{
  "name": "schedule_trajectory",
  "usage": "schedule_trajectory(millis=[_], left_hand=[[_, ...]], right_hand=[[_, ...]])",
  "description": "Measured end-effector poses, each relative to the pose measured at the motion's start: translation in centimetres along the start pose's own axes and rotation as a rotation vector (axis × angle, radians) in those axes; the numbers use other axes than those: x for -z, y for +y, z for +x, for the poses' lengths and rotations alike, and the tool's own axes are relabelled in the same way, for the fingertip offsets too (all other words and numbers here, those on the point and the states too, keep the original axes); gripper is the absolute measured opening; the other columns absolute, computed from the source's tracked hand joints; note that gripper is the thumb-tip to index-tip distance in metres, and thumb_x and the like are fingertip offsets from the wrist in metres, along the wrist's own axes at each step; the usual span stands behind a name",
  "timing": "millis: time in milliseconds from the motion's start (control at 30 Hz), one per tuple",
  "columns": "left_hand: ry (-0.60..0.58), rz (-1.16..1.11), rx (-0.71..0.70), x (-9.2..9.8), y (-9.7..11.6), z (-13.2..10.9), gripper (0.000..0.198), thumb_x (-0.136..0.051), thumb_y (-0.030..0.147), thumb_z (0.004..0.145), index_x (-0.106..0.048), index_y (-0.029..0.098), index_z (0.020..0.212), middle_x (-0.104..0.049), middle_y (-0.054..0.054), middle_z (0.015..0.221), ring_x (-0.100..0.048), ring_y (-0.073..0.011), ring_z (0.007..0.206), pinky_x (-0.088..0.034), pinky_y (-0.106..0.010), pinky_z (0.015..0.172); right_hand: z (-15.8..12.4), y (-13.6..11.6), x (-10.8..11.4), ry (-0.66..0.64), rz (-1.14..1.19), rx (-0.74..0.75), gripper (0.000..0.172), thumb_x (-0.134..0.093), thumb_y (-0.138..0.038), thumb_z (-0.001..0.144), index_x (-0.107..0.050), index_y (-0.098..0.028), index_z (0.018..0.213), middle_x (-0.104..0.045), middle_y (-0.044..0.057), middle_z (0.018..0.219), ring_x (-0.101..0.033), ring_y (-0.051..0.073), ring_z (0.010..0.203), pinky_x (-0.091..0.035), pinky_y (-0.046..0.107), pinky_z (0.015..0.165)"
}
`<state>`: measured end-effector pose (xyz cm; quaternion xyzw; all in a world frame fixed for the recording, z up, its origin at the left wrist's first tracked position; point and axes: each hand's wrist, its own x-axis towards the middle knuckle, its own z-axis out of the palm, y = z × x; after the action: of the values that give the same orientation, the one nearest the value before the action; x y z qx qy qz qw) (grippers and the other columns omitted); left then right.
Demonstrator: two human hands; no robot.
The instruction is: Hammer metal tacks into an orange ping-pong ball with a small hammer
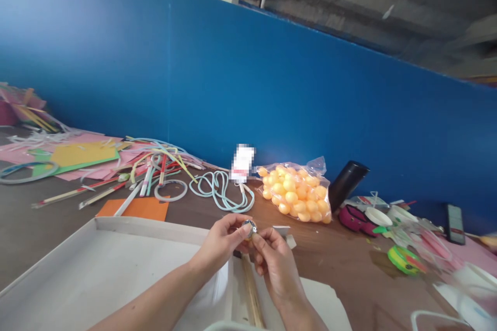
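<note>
A small shiny silver round piece (250, 228) is pinched in the fingers of my left hand (222, 240), above the right rim of a shallow white tray. Closed at its lower right edge are the thumb and fingers of my right hand (276, 261). What exactly the piece is, I cannot make out. Below my hands, thin wooden sticks (251, 292) lie lengthwise beside the white tray (155, 248). Behind my right hand a small grey-white piece (285, 232) is partly hidden.
A clear bag of orange balls (297, 191) sits ahead, beside a leaning black cylinder (347, 183). Coiled pale blue cord (221, 191), orange paper (135, 208) and mixed strips lie left. Rightward are a green tape measure (404, 260) and a phone (455, 223). A blue partition (233, 77) stands behind.
</note>
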<state>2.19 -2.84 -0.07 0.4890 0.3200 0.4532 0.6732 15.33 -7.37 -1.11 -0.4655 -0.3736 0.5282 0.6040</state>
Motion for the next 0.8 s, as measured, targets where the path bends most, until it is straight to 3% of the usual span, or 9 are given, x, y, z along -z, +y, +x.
schedule_trajectory(millis=[167, 300, 467, 567, 700, 800], left_hand=[[-0.072, -0.181, 0.037, 0.0, 0.3, -0.2, 0.031, -0.065, 0.036, 0.074, -0.063, 0.013, 0.095, -0.062, -0.004, 0.078, -0.059, -0.0112, 0.064, -0.05, -0.023, 0.061], [-0.081, -0.279, 0.079, 0.2, 0.2, -0.1, 0.031, -0.065, 0.034, 0.075, -0.064, 0.013, 0.098, -0.062, -0.005, 0.082, -0.058, -0.0089, 0.065, -0.05, -0.02, 0.061], [-0.048, -0.325, 0.089, 0.6, 0.0, 0.2, 0.032, -0.066, 0.034, 0.075, -0.064, 0.014, 0.1, -0.062, -0.005, 0.083, -0.057, -0.0076, 0.063, -0.051, -0.02, 0.063], [-0.006, -0.351, 0.074, 0.9, -0.1, 0.4, 0.031, -0.065, 0.033, 0.076, -0.064, 0.014, 0.1, -0.062, -0.005, 0.083, -0.058, -0.0081, 0.062, -0.052, -0.02, 0.063], [0.041, -0.373, 0.079, 1.3, 0.1, 0.7, 0.03, -0.065, 0.03, 0.076, -0.063, 0.014, 0.101, -0.063, -0.006, 0.085, -0.06, -0.0088, 0.062, -0.053, -0.021, 0.063], [0.081, -0.389, 0.063, 1.6, 0.3, 0.9, 0.027, -0.066, 0.028, 0.076, -0.063, 0.013, 0.098, -0.063, -0.005, 0.083, -0.06, -0.0086, 0.062, -0.053, -0.02, 0.063]], right_hand=[[-0.3, -0.5, -0.3, -0.023, 0.009, 0.015, 0.023, -0.065, -0.034, 0.079, -0.051, -0.018, 0.07, -0.046, -0.008, 0.044, -0.036, 0.004, 0.038, -0.027, 0.015, 0.036], [-0.3, -1.2, 0.0, -0.019, 0.01, 0.032, 0.026, -0.054, -0.043, 0.085, -0.053, -0.018, 0.079, -0.057, -0.002, 0.062, -0.038, 0.005, 0.043, -0.028, 0.016, 0.037], [-0.5, -1.6, 1.2, -0.004, -0.421, 0.02, 0.029, -0.052, -0.047, 0.083, -0.053, -0.018, 0.078, -0.061, 0.002, 0.07, -0.043, 0.008, 0.045, -0.031, 0.019, 0.038], [-1.2, -1.6, 1.3, -0.03, -0.653, 0.024, 0.022, -0.061, -0.039, 0.076, -0.058, -0.018, 0.08, -0.064, 0.003, 0.072, -0.056, 0.015, 0.06, -0.04, 0.024, 0.052], [-2.2, -1.4, 0.6, -0.061, -1.189, 0.003, 0.025, -0.066, -0.032, 0.067, -0.06, -0.021, 0.088, -0.064, 0.003, 0.087, -0.06, 0.02, 0.072, -0.041, 0.028, 0.063], [-2.3, -0.9, 0.3, -0.083, -1.274, 0.035, 0.024, -0.06, -0.022, 0.066, -0.061, -0.02, 0.09, -0.062, 0.006, 0.092, -0.061, 0.021, 0.074, -0.042, 0.028, 0.064]])
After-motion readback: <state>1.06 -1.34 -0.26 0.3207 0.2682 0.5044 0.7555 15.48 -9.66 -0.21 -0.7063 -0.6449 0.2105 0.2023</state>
